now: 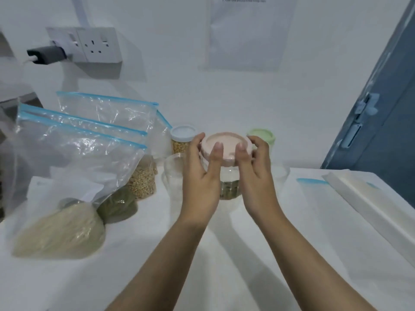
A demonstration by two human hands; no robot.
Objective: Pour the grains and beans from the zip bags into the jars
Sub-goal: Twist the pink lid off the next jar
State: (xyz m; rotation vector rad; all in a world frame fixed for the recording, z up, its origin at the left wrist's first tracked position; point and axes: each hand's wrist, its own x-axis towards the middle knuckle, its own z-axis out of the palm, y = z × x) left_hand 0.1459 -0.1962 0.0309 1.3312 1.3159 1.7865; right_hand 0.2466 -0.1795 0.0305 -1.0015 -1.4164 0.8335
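A clear jar point(229, 187) with dark grains at its bottom stands mid-table under a pink lid point(226, 143). My left hand point(202, 173) grips the lid's left side, thumb on top. My right hand point(253, 173) grips its right side, thumb also on top. Behind stand a blue-lidded jar point(183, 140) holding yellow grain and a green-lidded jar point(261, 135). An open clear jar point(174, 173) stands left of my hands. Several zip bags lean at the left: pale grain point(60, 230), dark green beans point(118, 204), tan grain point(142, 178).
The white table point(247, 254) carries a flat empty zip bag point(314, 182) and a white box point(368, 205) at the right. A wall socket point(94, 44) with a plug is at the upper left. A blue door point(381, 113) stands at the right.
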